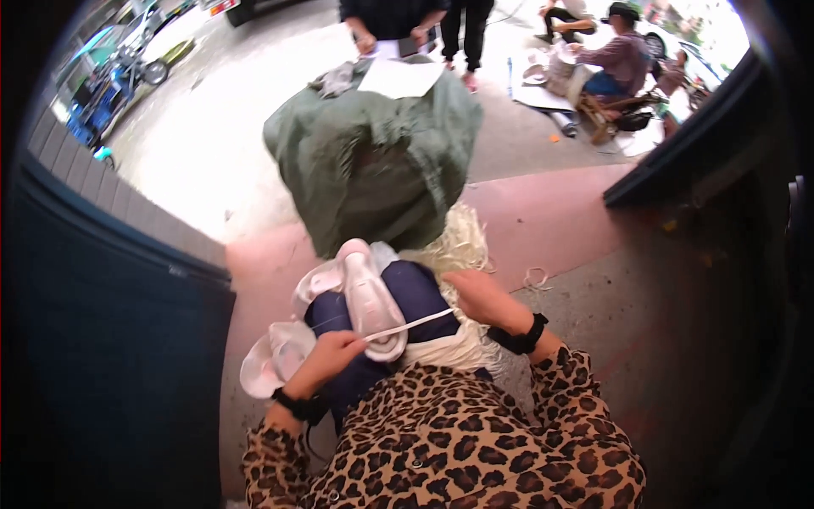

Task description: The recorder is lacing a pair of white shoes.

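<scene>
Lace point(411, 326), white and nearly straight, ran between the left hand point(329, 355) and the right hand point(479, 297), across the near end of a pink shoe point(369, 293) lying on navy trousers point(420, 291) at the lap. The left fingers pinched one part; the right fingers were curled closed on another, their exact grip hidden. Loose strands point(465, 244) hung by the right leg, and a stray one could have tangled with the lace. Held by neither hand, the shoe might have slipped down if the knees parted.
</scene>
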A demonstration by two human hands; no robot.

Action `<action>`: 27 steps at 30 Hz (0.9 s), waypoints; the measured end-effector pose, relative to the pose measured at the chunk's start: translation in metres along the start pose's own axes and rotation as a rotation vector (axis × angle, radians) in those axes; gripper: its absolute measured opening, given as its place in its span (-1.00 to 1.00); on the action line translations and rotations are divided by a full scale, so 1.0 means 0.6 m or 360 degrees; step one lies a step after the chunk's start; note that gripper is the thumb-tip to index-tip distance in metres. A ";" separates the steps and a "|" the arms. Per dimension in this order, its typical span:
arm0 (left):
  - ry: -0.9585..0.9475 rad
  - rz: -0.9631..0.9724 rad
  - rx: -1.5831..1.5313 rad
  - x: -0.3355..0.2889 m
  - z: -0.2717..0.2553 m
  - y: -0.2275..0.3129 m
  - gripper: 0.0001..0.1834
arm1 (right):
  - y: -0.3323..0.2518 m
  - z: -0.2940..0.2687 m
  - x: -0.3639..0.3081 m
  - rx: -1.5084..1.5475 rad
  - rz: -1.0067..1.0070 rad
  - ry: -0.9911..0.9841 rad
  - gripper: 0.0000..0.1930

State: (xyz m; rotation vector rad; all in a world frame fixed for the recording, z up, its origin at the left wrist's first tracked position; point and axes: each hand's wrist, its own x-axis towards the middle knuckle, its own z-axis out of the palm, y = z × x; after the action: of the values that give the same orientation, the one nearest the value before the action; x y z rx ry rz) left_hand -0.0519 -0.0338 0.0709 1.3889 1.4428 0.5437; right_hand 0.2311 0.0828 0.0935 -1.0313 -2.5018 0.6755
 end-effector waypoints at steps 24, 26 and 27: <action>0.0823 0.0101 0.0783 0.112 0.024 -0.043 -0.67 | -0.005 0.208 0.097 0.1157 0.0492 -0.0187 -0.75; 0.0837 0.0092 0.0839 0.129 0.026 -0.046 -0.66 | -0.008 0.211 0.106 0.1020 0.0427 -0.0032 -0.75; 0.0847 0.0081 0.0892 0.136 0.025 -0.049 -0.66 | -0.011 0.209 0.110 0.1022 0.0422 -0.0032 -0.75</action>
State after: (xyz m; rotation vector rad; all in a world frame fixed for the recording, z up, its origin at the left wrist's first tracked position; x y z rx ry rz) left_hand -0.0380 0.0294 0.0115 1.8047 2.1054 0.5952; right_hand 0.1225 0.0901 0.0026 -1.0934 -1.9428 1.4461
